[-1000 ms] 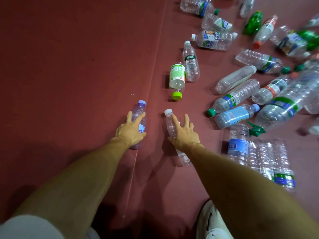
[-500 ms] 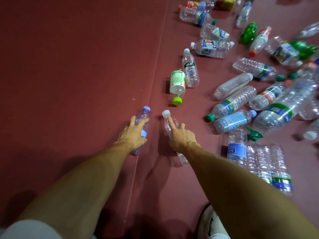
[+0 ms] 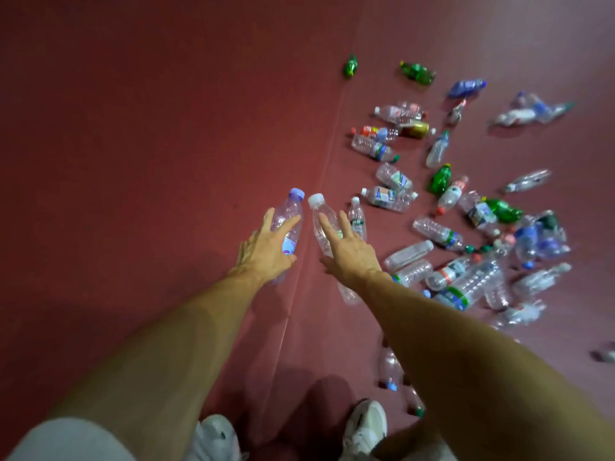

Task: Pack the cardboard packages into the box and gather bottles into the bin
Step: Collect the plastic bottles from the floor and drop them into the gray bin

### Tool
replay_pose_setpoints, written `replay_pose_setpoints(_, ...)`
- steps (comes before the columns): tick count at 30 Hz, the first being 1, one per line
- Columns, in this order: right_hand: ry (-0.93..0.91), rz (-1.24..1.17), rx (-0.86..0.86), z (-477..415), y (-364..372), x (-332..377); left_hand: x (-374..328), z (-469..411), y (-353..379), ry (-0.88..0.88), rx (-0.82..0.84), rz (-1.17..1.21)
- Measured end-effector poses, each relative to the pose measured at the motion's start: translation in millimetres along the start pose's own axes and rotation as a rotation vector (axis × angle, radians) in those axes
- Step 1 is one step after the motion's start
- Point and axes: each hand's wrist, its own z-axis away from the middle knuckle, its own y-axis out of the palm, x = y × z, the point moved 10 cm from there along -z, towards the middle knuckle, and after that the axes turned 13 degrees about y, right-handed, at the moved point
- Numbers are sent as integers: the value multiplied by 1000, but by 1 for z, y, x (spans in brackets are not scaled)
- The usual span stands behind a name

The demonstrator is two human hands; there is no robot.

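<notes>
My left hand [image 3: 266, 251] grips a clear bottle with a purple cap [image 3: 292, 207], cap pointing away from me. My right hand [image 3: 349, 254] grips a clear bottle with a white cap [image 3: 320, 216], and its base sticks out below my wrist. Both bottles are held side by side above the red floor [image 3: 149, 161]. In each hand the fingers lie along the top of the bottle and the thumb wraps its side. No bin, box or cardboard package is in view.
Several empty plastic bottles lie scattered on the floor to the right, among them a green one [image 3: 440, 178] and a clear one [image 3: 408, 255]. A seam [image 3: 329, 154] runs along the floor. My white shoes [image 3: 364, 427] stand at the bottom, with small bottles [image 3: 388, 369] beside them.
Both hands closed on the two bottles and lifted them off the floor. The view has risen and pulled back, so more of the scattered bottles and my shoes show.
</notes>
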Motion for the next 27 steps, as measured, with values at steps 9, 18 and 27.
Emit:
replay_pose_setpoints(9,-156,49,1,102,-250,115,-77,99,-268,-98,-155,43)
replay_pose_setpoints(18,-532,124,0,194,-379,210,-103,230,-419,-348,-382,-51)
replay_pose_setpoints(27,-937,267,57,359,-356,359,-75,475,-443,-727,-556,-56)
